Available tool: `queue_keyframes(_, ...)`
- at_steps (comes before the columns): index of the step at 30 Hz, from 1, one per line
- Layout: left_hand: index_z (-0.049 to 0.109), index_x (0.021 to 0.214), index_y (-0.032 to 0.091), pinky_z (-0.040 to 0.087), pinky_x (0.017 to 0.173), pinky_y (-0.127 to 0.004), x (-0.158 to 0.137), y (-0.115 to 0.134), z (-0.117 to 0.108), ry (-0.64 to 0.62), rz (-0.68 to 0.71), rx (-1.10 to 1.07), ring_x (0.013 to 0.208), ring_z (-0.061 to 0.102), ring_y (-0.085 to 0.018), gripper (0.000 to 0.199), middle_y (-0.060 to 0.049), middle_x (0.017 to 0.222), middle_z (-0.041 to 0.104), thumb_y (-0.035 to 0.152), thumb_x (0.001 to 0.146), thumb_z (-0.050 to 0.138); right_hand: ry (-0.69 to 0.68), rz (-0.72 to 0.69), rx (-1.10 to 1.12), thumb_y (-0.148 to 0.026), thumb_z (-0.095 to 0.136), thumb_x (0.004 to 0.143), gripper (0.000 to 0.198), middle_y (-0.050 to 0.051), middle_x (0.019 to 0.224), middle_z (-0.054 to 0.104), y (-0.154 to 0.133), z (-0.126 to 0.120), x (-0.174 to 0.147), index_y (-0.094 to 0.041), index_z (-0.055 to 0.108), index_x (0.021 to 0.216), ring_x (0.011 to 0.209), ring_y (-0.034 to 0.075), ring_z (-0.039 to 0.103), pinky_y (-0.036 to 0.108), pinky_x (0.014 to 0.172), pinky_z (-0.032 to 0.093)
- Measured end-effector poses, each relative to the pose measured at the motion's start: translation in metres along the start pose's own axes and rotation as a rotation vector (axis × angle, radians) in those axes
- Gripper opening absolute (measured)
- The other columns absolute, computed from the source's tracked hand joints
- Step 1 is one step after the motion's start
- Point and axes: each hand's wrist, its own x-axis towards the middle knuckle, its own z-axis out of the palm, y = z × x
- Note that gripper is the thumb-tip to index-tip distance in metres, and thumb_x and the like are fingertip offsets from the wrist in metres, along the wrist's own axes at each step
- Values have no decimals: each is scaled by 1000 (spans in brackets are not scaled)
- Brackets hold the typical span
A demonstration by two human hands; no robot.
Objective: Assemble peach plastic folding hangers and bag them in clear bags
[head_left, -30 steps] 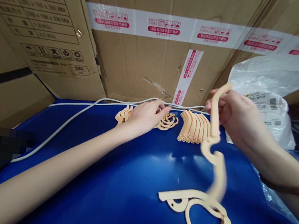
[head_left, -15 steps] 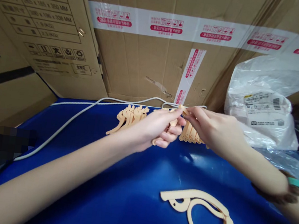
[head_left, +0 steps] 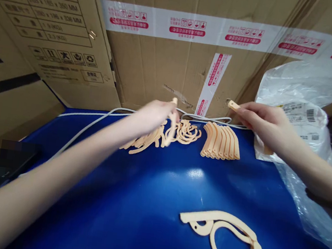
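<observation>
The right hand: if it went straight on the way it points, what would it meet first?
Probably the cardboard box at the back, near its vertical tape strip; the pale piece held by the right hand would likely touch first. Depth is hard to judge, so the exact spot is uncertain.

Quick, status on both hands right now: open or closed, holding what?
Left hand: closed on a blurred pale piece.
Right hand: closed, pinching a holed pale piece.
</observation>
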Motion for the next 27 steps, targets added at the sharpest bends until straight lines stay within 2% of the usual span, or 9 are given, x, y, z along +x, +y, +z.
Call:
queue_keyframes(2,69,73,20,31,53,-27,9,-15,-27,-111,-138,16,58,48,-14,28,-2,67,59,32,88,48,57,-26,-110,-52,55,91,36,5,73,65,4,-4,-1,-18,65,85,64,15,54,30,58,37)
queue_keyframes(6,65,62,20,30,52,-25,15,-48,-63,-205,-153,73,56,43,-12,22,0,62,55,37,76,66,59,-269,-332,-45,51,95,27,9,85,70,22,-2,-10,-21,63,91,74,21,62,33,65,43)
queue_keyframes(9,68,64,20,30,53,-24,17,-69,-69,-292,-188,160,56,43,-13,26,0,63,56,45,69,71,-34,-536,-540,-33,46,98,23,12,95,72,41,6,-19,-19,64,94,87,27,64,40,75,46)
queue_keyframes(12,67,64,20,31,55,-24,21,-80,-63,-331,-222,204,59,47,-14,31,-1,64,60,50,66,71,-102,-629,-599,-25,44,98,22,11,99,74,53,14,-27,-19,65,96,90,27,66,41,77,47)
queue_keyframes(17,60,68,20,32,54,-25,26,-79,-52,-111,-224,392,62,53,-17,34,-2,65,62,48,59,76,-183,-586,-562,-20,46,95,19,10,104,73,55,19,-35,-20,65,99,95,27,67,42,78,50)
queue_keyframes(21,55,80,21,30,54,-26,7,-43,-33,29,-61,462,63,55,-18,37,-1,70,61,55,74,68,-200,-496,-375,-18,45,94,23,10,110,70,55,20,-38,-21,66,101,100,24,67,39,82,55)
queue_keyframes(23,56,85,22,34,57,-25,-15,-16,-16,-140,52,322,67,58,-17,34,1,75,64,53,79,68,-205,-470,-313,-19,46,94,22,10,111,70,57,22,-40,-22,67,100,100,23,68,38,82,56)
queue_keyframes(25,58,89,23,35,56,-25,-41,9,6,-446,179,234,68,59,-16,31,3,79,65,52,82,67,-203,-453,-270,-19,47,94,21,10,110,70,58,23,-41,-21,68,98,99,23,69,37,82,57)
queue_keyframes(27,59,94,23,36,58,-27,-66,25,30,-609,363,305,77,62,-18,35,1,90,67,54,81,71,-194,-439,-242,-20,48,94,20,10,109,70,59,24,-42,-21,68,97,98,22,69,37,83,57)
